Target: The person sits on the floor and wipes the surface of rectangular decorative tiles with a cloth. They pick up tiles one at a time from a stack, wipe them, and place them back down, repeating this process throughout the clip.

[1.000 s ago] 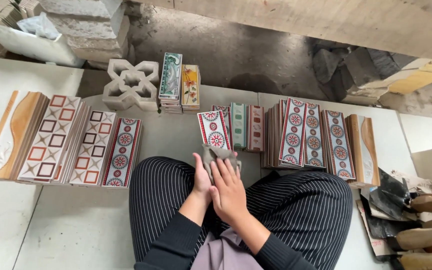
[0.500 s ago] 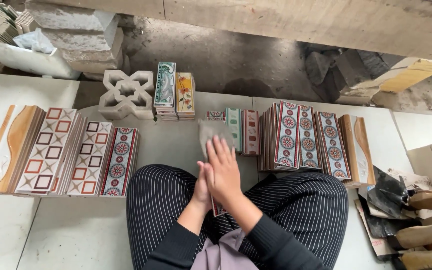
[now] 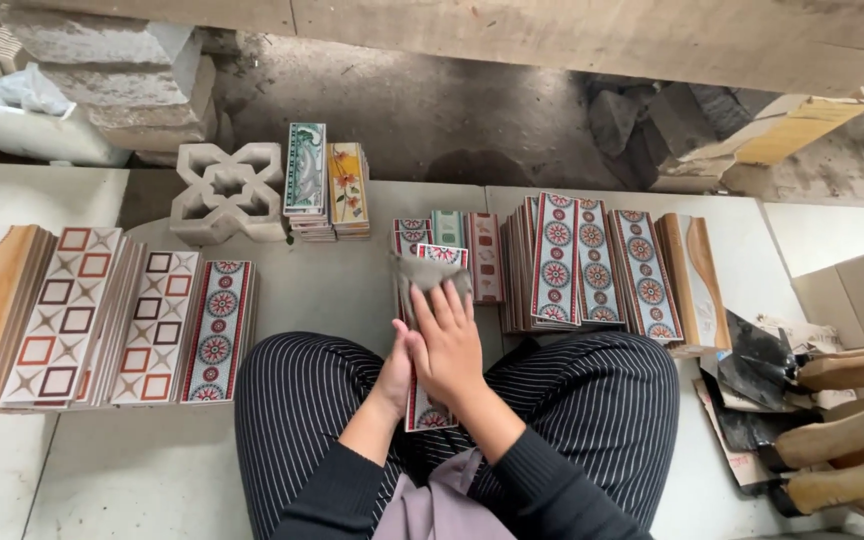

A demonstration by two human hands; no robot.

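Note:
A long narrow patterned tile (image 3: 423,411) with red borders and round medallions rests on my lap, its far end pointing at the tile stacks. My left hand (image 3: 395,372) grips its left edge. My right hand (image 3: 448,340) lies flat on the tile face and presses a grey cloth (image 3: 420,276) against its upper half. The cloth and my hands hide most of the tile; only its top end and its near end show.
Stacks of decorated tiles lean on the left (image 3: 102,312) and on the right (image 3: 592,262). Smaller stacks (image 3: 327,180) stand beside a pale concrete vent block (image 3: 227,190). Trowels with wooden handles (image 3: 832,400) and a cardboard box (image 3: 862,295) lie at the right.
My right hand pushed the cloth up the tile away from me, then drew back a little. The tile has tipped lower onto my lap, so its near end now shows.

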